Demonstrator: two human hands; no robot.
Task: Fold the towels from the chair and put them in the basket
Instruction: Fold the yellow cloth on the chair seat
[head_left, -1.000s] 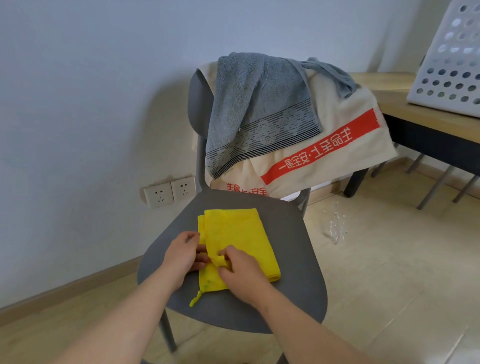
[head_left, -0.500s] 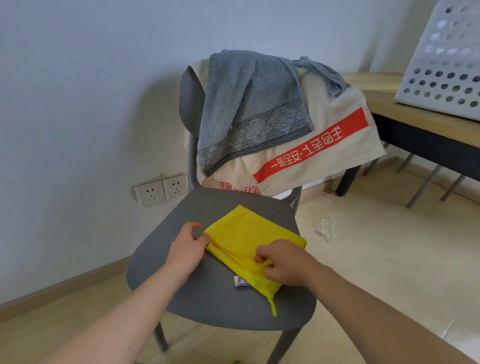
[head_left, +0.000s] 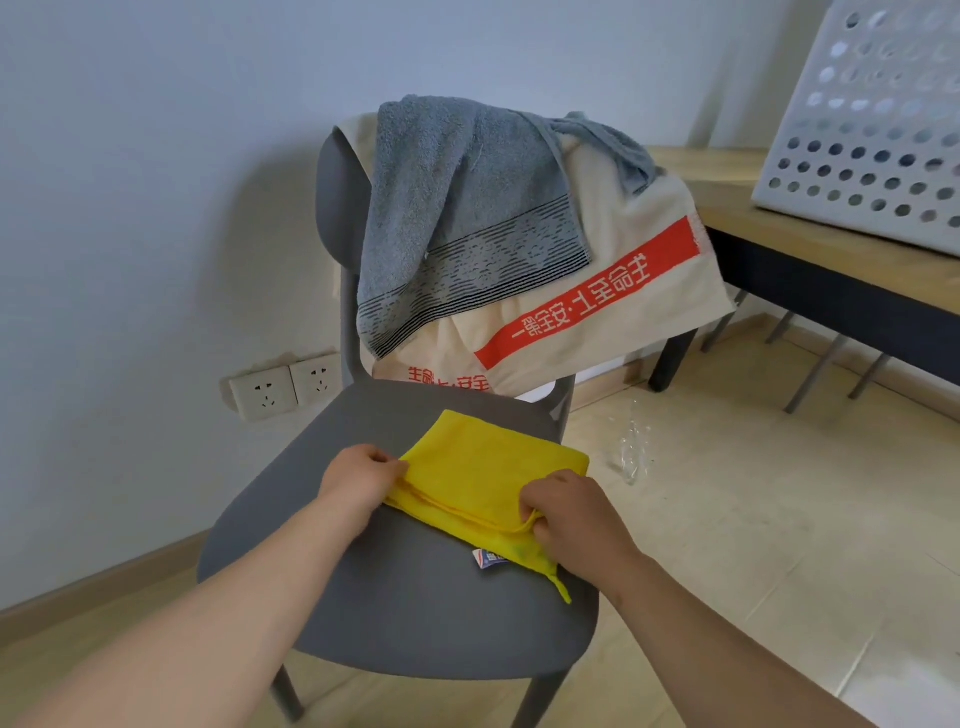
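Note:
A folded yellow towel (head_left: 483, 478) lies on the seat of a grey chair (head_left: 415, 597), its label and hanging loop poking out at the near edge. My left hand (head_left: 358, 480) pinches the towel's left corner. My right hand (head_left: 571, 517) grips the folded layers at its near right edge. Over the chair back hang a grey towel (head_left: 462, 208) and, under it, a beige towel (head_left: 623, 301) with a red band of white characters. The white perforated basket (head_left: 878, 135) stands on a wooden table at the upper right.
The wooden table (head_left: 779, 234) with dark frame and legs stands right of the chair. A clear crumpled plastic bottle (head_left: 635, 452) lies on the tiled floor beside the seat. Two wall sockets (head_left: 285, 387) sit low on the wall, left of the chair.
The yellow towel has been turned from lengthwise to lying across the seat and folded over. My hands moved apart to its left corner and near right edge. The view has swung slightly.

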